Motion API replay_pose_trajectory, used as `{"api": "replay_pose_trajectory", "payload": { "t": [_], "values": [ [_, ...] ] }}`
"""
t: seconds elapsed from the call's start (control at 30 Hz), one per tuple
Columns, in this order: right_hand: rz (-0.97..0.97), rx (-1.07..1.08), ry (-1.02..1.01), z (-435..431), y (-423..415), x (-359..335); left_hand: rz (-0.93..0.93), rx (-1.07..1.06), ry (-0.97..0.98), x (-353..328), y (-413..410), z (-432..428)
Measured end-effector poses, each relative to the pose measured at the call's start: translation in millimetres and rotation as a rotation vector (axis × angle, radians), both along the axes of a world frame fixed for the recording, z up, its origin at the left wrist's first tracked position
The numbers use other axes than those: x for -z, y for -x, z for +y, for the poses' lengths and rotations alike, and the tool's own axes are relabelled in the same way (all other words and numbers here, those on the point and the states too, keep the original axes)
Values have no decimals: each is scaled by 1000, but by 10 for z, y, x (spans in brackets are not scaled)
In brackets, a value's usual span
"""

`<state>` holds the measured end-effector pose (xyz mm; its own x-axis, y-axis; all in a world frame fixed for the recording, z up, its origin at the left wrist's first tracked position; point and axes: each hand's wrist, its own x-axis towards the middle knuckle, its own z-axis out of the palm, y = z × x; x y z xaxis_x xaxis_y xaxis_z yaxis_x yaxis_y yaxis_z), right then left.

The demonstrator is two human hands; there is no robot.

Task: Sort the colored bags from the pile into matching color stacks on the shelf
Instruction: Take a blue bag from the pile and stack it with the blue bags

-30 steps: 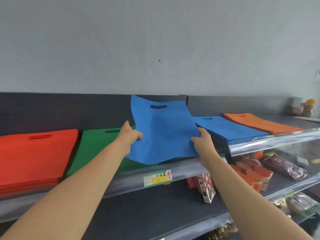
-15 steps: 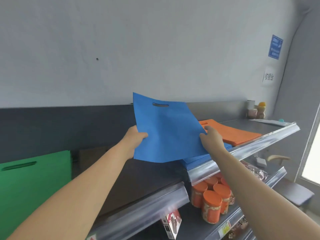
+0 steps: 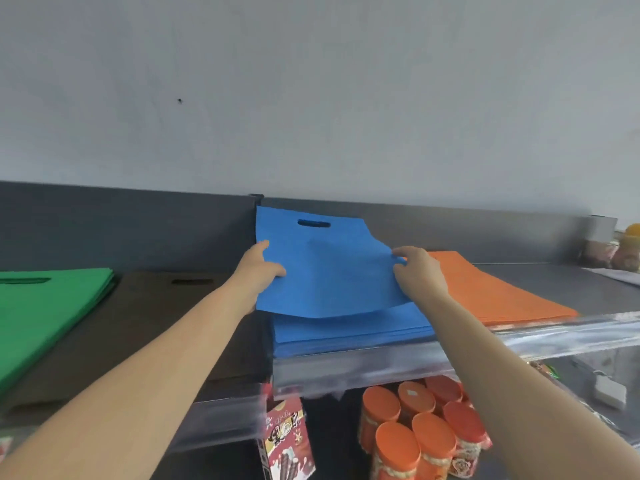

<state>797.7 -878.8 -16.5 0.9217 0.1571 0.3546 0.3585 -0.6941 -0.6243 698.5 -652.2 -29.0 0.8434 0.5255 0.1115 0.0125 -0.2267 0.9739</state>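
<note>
I hold a blue bag (image 3: 329,268) flat by its two side edges, handle slot pointing at the wall. My left hand (image 3: 259,268) pinches its left edge and my right hand (image 3: 419,271) grips its right edge. The bag hovers just above the blue stack (image 3: 349,330) on the top shelf, its front edge sagging toward the stack. An orange stack (image 3: 495,292) lies right of the blue one. Left of it lies a dark brown stack (image 3: 138,323), then a green stack (image 3: 45,306) at the far left.
The top shelf has a clear plastic front rail (image 3: 363,365) and a dark back panel (image 3: 138,226). On the shelf below stand orange-lidded jars (image 3: 415,431) and a red snack box (image 3: 287,434). Small items (image 3: 623,251) sit at the far right end.
My view has swung back to the left and come closer. The blue bag has gone from held up and tilted to lying nearly flat over the blue stack, still in both hands.
</note>
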Motion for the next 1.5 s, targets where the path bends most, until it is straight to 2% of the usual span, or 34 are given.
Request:
{"api": "replay_pose_trajectory", "payload": {
  "t": [0.23,0.47,0.7,0.9,1.1,1.27,1.5],
  "values": [
    [51,-61,72,-225,-201,95,165,-45,-113,72,-48,-301],
    [44,-57,132,-298,-204,188,201,-21,-169,162,-132,-327],
    [81,-67,389,-320,-142,188,261,-48,-198,231,-114,-276],
    [117,-181,456,-175,-81,320,364,-25,-280,269,-42,-326],
    [64,-194,470,-201,-54,411,475,-74,-501,246,10,-431],
    [-133,-179,554,-184,41,354,513,-150,-806,202,204,-442],
    [-458,-287,583,315,517,324,442,-218,-1021,33,765,-305]
  ]
}}
